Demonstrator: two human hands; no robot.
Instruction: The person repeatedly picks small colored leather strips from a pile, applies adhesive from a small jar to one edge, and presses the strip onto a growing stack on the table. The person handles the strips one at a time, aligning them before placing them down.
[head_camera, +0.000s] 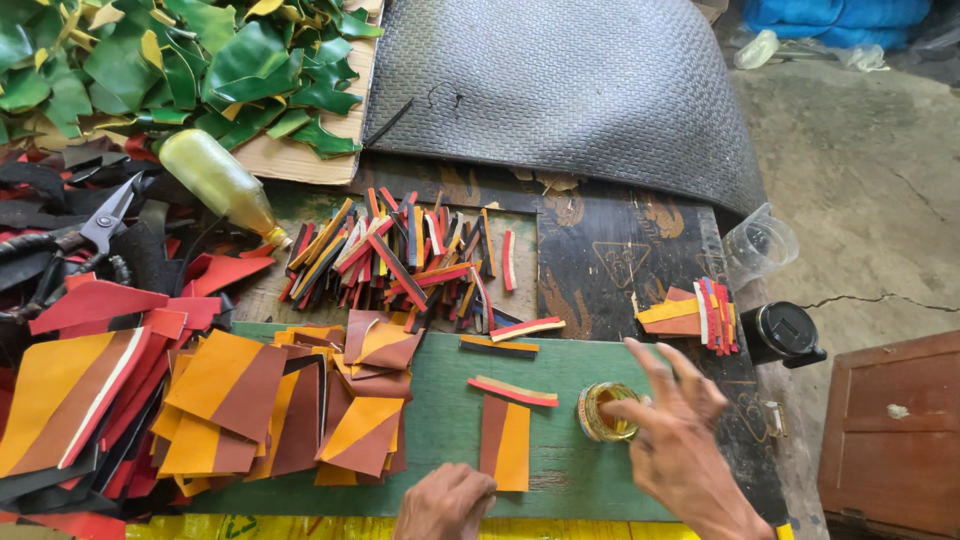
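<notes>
My right hand (678, 440) reaches over a small round tin of yellowish glue (606, 411) on the green board (440, 420), fingers spread, one fingertip at the tin's rim. My left hand (446, 503) rests curled at the board's near edge, beside a brown-and-orange leather piece (505, 443). A red-and-tan strip (513, 391) lies just above that piece, and a black-and-orange strip (499, 347) sits farther back.
Stacked brown-and-orange leather pieces (290, 400) cover the board's left side. A heap of multicoloured strips (400, 255) lies behind it, with a plastic bottle (215, 180), scissors (100, 225), green scraps (200, 60), a grey woven mat (560, 90), a small strip pile (700, 312), a clear cup (760, 243) and a black lid (783, 330).
</notes>
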